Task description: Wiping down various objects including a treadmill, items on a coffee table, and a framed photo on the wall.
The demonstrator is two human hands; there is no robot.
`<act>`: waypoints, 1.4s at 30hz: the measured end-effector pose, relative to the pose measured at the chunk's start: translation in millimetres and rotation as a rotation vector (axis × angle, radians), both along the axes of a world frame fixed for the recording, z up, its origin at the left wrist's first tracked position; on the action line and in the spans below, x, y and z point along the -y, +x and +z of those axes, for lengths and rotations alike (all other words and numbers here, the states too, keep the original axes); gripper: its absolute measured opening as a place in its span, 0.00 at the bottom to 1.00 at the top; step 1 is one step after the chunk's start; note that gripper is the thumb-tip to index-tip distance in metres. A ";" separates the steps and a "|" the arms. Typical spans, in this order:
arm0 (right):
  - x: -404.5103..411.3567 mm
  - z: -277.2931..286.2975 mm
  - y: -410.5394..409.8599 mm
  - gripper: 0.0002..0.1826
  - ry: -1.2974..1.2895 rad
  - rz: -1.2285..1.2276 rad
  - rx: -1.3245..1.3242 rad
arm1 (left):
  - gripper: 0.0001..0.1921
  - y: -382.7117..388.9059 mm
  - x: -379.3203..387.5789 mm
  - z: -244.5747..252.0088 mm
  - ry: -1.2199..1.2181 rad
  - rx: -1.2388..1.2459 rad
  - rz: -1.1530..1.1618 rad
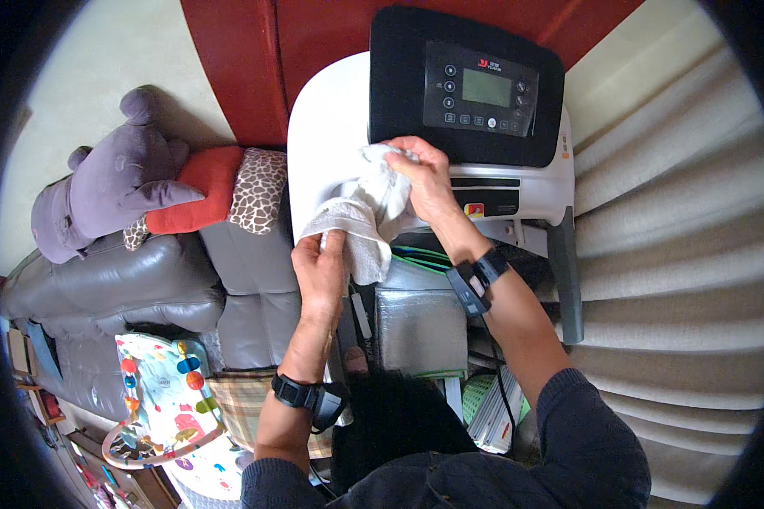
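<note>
A white cloth (363, 235), bunched and partly folded, is held between both hands in front of the white housing of a treadmill console (328, 114). My left hand (320, 267) pinches its lower left edge between thumb and fingers. Higher up, near the lower left corner of the black display panel (395, 83), my right hand (423, 181) grips the bunched upper part. The panel carries a small grey screen (486, 88) and several round buttons. Each forearm wears a black strap with a small device.
A grey leather sofa (248, 261) at the left holds a purple plush toy (114, 178) and a red cushion (197, 184). A baby play gym (172, 394) stands at lower left. Below the console are a silvery insulated box (420, 331) and a green basket (477, 394). Beige curtains (668, 273) hang at right.
</note>
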State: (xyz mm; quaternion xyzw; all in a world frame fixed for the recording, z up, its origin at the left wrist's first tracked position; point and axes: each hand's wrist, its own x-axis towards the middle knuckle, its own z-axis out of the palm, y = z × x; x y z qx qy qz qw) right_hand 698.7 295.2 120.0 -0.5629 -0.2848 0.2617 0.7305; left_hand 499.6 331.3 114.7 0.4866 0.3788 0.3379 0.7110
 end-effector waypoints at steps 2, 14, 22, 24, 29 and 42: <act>11.8 4.0 -7.8 0.07 0.083 0.129 -0.184 | 0.14 -10.9 3.8 3.2 -0.017 0.032 -0.050; 133.2 -32.4 -131.8 0.27 -0.182 0.314 -0.235 | 0.22 -66.2 97.7 -4.2 0.086 -0.042 -0.227; 181.4 -76.2 -174.2 0.14 -0.389 0.232 -0.635 | 0.28 -168.2 177.7 -13.0 -0.313 0.175 -0.319; 156.6 -61.8 -158.2 0.16 -0.278 0.252 -0.480 | 0.23 -201.5 188.5 -12.5 -0.305 0.133 -0.167; 54.6 -19.1 -126.9 0.26 -0.175 0.165 0.965 | 0.19 -340.6 238.4 -75.0 -0.338 -0.233 0.232; 160.2 -62.4 -291.6 0.23 -0.448 0.650 1.785 | 0.10 -562.2 530.0 -102.2 -0.732 -0.402 1.100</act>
